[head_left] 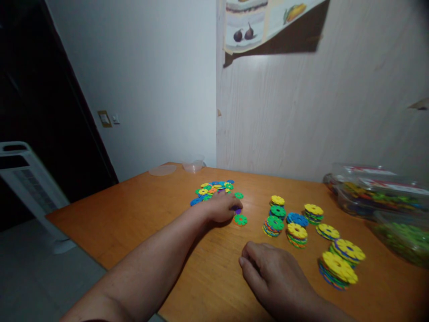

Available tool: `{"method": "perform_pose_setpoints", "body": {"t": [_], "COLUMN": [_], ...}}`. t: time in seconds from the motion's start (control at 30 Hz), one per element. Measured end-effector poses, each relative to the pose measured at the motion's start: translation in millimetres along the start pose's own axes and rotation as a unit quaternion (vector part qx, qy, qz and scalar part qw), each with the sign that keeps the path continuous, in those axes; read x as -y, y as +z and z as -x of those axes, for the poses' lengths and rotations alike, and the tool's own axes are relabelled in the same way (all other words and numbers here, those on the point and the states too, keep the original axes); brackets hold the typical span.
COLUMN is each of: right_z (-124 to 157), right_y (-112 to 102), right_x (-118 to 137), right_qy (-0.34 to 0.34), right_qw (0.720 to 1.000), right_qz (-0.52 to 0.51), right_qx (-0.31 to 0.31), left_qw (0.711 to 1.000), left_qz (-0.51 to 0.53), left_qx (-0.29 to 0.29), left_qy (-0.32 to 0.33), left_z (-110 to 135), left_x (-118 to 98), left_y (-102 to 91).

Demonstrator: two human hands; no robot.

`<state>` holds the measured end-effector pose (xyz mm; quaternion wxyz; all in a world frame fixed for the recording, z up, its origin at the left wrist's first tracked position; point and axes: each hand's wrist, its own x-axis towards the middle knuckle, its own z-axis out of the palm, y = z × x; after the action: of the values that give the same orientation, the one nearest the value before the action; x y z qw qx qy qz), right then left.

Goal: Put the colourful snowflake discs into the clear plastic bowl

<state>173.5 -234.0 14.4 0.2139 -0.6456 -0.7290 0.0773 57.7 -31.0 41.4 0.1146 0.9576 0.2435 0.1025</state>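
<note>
My left hand (221, 207) reaches across the wooden table (140, 214), its fingers closed on a purple snowflake disc (237, 210) at the near edge of a loose pile of coloured discs (214, 189). A green disc (240, 219) lies just beside it. My right hand (271, 270) rests on the table nearer to me, fingers curled under; nothing shows in them. Several short stacks of discs (296, 234) stand to the right, topped yellow, green or blue.
Clear plastic tubs of discs (375, 192) sit at the right by the wall. A small clear bowl (193, 166) and a lid (162, 170) lie at the far edge. A white fan (30, 179) stands on the floor at left.
</note>
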Motion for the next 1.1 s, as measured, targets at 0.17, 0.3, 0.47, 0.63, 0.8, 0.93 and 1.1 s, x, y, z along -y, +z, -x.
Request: {"method": "perform_pose_setpoints", "body": {"t": [0.17,0.3,0.47,0.63,0.8,0.93,1.1], "right_z": [0,1,1,2,1,1,1], "right_y": [1,1,0,0,0,0,1], "right_x": [-1,-2,-3,-3,-3,-3,-4], "right_qy": [0.002,0.004,0.005,0.007,0.002,0.008,0.008], "right_qw": [1.000,1.000,1.000,1.000,1.000,1.000,1.000], "right_qz": [-0.007,-0.007,-0.014,-0.015,-0.015,-0.010,-0.008], "right_qx": [0.004,0.005,0.009,0.016,0.013,0.020,0.016], "left_qw": [1.000,0.999,0.997,0.994,0.991,0.991,0.974], "left_qz": [-0.022,-0.011,-0.045,-0.053,0.001,0.066,0.185], "left_qx": [-0.005,0.005,0.025,0.057,0.082,0.061,-0.004], "left_qy": [-0.011,-0.043,-0.057,-0.081,-0.102,-0.098,-0.129], "left_z": [-1,-2,-2,1,2,0,-5], "left_x": [7,11,13,13,19,24,26], "left_y": [-1.2,0.3,-4.0,-11.5,-10.2,-5.0,-1.5]}}
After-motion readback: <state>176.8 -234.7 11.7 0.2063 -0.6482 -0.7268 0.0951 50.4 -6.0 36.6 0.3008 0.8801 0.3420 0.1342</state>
